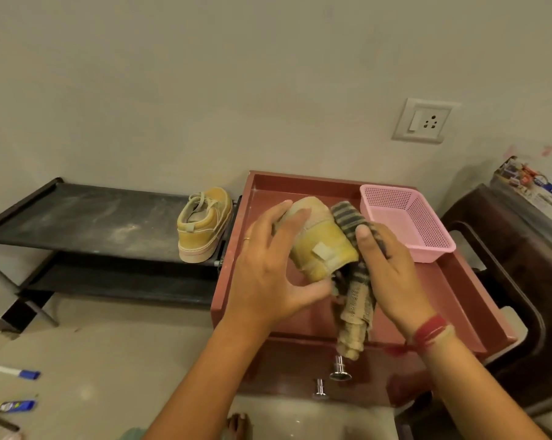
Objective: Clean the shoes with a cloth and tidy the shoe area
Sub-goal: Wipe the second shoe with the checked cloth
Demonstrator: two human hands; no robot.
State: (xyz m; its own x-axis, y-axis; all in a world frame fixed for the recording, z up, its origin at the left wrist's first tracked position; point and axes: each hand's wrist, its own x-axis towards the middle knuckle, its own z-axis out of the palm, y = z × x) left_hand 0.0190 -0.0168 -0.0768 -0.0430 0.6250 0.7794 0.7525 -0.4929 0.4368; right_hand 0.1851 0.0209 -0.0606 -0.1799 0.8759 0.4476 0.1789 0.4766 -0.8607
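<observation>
My left hand grips a small yellow shoe from its left side, holding it above the red-brown drawer top. My right hand presses a striped beige and grey cloth against the shoe's right side. The cloth's loose end hangs down over the drawer's front edge. The matching yellow shoe stands on the right end of the dusty black shoe rack, to the left.
A pink plastic basket sits at the back right of the drawer top. A dark brown chair with a printed packet stands on the right. Two small tubes lie on the floor at lower left. A wall socket is above.
</observation>
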